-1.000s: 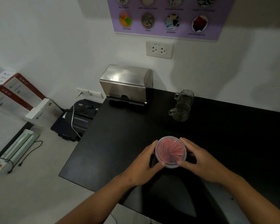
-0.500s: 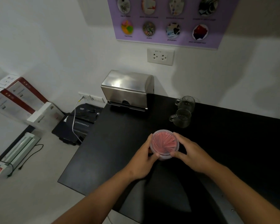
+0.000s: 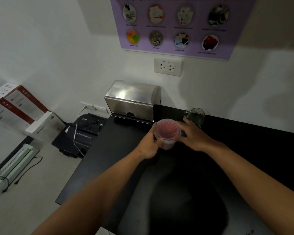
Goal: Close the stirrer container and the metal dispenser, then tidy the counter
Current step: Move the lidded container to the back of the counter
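The stirrer container (image 3: 167,131) is a clear round plastic tub full of pink stirrers, with a translucent lid on top. It stands on the black counter (image 3: 119,150) just in front of the metal dispenser (image 3: 132,100). My left hand (image 3: 148,145) grips its left side and my right hand (image 3: 193,136) holds its right side. The dispenser is a shiny steel box against the wall, its lid down.
Two glass mugs (image 3: 196,115) stand behind my right hand, one mostly hidden by it. Left of the counter, on the floor, are a black shredder (image 3: 81,131), white and red boxes (image 3: 17,107) and a laminator (image 3: 12,167). A wall socket (image 3: 167,67) sits above the dispenser.
Both hands have carried the stirrer container away from me, from the counter's middle to a spot next to the dispenser and mugs.
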